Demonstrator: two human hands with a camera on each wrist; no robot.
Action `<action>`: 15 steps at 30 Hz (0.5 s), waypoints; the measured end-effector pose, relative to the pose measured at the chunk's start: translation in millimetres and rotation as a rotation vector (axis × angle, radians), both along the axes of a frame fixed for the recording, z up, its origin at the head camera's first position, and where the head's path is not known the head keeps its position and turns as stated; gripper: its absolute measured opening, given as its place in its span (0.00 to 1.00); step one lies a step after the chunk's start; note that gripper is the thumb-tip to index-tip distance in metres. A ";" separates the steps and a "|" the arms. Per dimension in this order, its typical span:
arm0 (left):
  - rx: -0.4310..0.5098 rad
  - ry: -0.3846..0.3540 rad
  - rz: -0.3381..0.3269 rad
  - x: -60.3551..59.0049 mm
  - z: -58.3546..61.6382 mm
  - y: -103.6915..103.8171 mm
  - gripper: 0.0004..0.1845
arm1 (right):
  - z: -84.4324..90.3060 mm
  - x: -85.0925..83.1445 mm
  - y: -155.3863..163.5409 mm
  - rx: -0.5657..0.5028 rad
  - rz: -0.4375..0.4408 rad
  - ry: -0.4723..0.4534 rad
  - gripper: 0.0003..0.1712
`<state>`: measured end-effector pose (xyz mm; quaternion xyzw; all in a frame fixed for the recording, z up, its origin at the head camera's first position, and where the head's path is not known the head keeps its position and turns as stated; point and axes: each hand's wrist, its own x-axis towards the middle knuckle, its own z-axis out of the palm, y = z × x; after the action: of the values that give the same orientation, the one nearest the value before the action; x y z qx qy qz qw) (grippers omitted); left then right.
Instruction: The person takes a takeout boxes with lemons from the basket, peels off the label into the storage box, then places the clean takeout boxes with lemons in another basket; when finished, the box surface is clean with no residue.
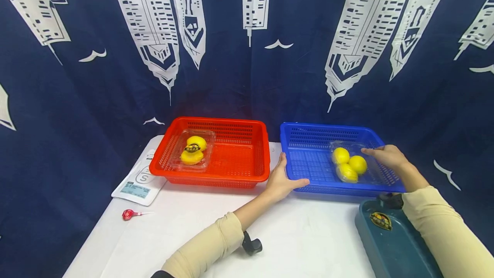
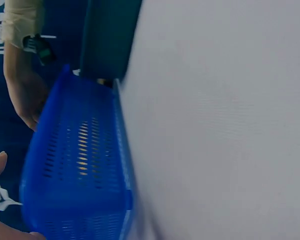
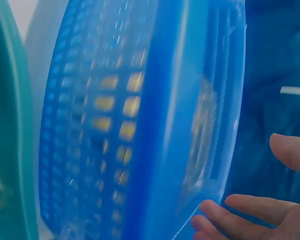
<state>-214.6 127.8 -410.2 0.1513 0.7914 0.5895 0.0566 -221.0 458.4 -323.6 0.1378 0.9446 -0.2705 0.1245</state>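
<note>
My left hand [image 1: 281, 181] is at the near left corner of a blue basket [image 1: 308, 164], thumb and fingers spread. The left wrist view shows fingertips beside the basket; contact cannot be made out. Over the basket's right side is my right hand [image 1: 387, 158], whose fingers look extended and apart near the rim in the right wrist view. Inside the basket, on its right, lies a clear plastic box [image 1: 372, 175] with three yellow lemon-like fruits [image 1: 358, 164]. Neither hand visibly holds anything.
A red basket [image 1: 235, 158] stands left, containing another clear box [image 1: 206, 158] with two yellow fruits and a dark label. A teal tray [image 1: 370, 231] with a loose label [image 1: 381, 221] sits below the right forearm. A white packet-like item [image 1: 135, 188] and red lollipop [image 1: 127, 214] lie left.
</note>
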 end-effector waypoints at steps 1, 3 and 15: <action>-0.006 0.001 -0.012 2.3 5.3 -4.9 0.59 | 2.1 0.1 -6.0 0.005 0.012 0.005 0.60; -0.021 0.019 -0.043 5.8 15.7 -15.9 0.58 | 5.6 0.0 -19.9 0.010 0.034 0.034 0.58; 0.097 0.152 -0.050 -1.7 42.5 -96.8 0.46 | 16.6 -2.3 -125.1 -0.193 0.153 0.210 0.49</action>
<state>-216.3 31.0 -367.7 0.2176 0.7599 0.6126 0.0037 -223.3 333.3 -306.9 0.0240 0.9298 -0.3628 0.0580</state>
